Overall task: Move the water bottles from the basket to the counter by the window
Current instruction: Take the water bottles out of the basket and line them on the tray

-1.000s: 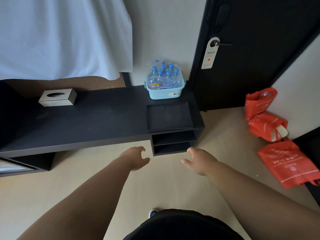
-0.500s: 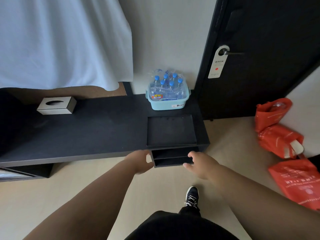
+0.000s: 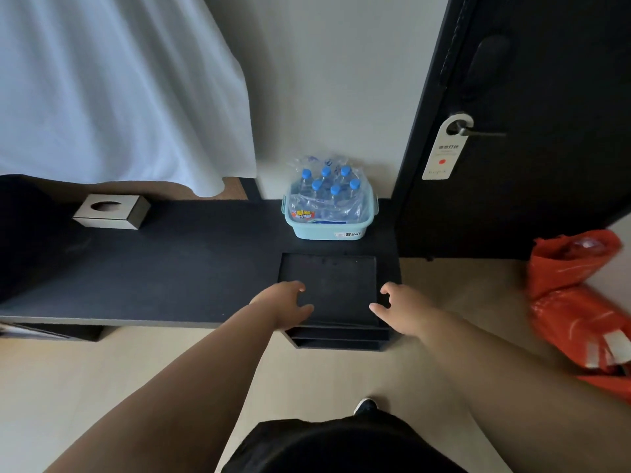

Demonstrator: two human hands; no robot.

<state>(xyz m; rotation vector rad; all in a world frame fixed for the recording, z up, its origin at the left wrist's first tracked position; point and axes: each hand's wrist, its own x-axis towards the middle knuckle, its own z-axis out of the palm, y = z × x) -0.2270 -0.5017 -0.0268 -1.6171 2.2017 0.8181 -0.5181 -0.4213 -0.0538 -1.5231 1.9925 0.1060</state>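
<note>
Both hands had come forward since the earlier frames, from over the floor short of the counter to over its front edge, and the basket sat larger and closer in view.

Taking the basket (image 3: 329, 218) as reference, left to right:
- Tissue box (image 3: 112, 211): well to its left on the counter (image 3: 170, 268), by the white curtain (image 3: 112, 87). Bare counter between box and basket looked like the drop zone.
- Left hand (image 3: 283, 307): in front of the basket, well short of it, fingers spread and curled, nothing held.
- Water bottles (image 3: 329, 191): in the basket, blue caps up, wrapped as one plastic pack, pack standing proud of the rim.
- Shallow tray (image 3: 327, 285): just in front of the basket, between the hands.
- Right hand (image 3: 404, 310): mirrored the left, fingers apart, empty.
- Door tag (image 3: 444, 148) and red bags (image 3: 577, 291): off to its right, clear of the path.

Step in hand, as I read it: two-hand reach to the pack. Advice:
- Go in over the tray, not through it.
- Grip the pack low on both sides; the loose film at the top likely tears or slips.
- Lift straight up till the bases clear the rim, or the light basket may come along.
- Then carry left towards the curtain and set down flat.
</note>
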